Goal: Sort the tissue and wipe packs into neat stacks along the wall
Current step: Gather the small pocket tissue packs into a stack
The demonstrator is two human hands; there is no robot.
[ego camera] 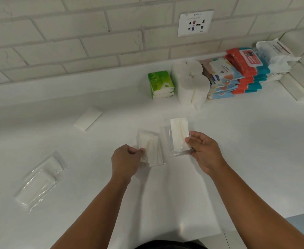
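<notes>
My left hand (125, 159) pinches one clear-wrapped tissue pack (150, 150) at its near left edge, while my right hand (204, 150) grips another pack (179, 135) by its near right corner.

The green tissue packs (161, 85) wore glossy printed plastic film. Just right of them the white rolls (190, 87) looked like soft, matt paper. Further right, the wipe packs (246, 69) were shiny printed plastic, a little wrinkled. Behind the green packs the wall (57, 42) was pale, faintly veined tile with a dull finish, and its socket plate (195, 23) was smooth plastic. The counter (237, 159) beneath them was white and smooth with a low sheen. In front of them, the farther film pack (179, 136) and the nearer film pack (150, 150) showed white paper under clear, crinkled film. Far front-left, a loose film pack (39, 180) caught bright glints. Front-left and closer, a plain white pack (88, 119) looked matt.
</notes>
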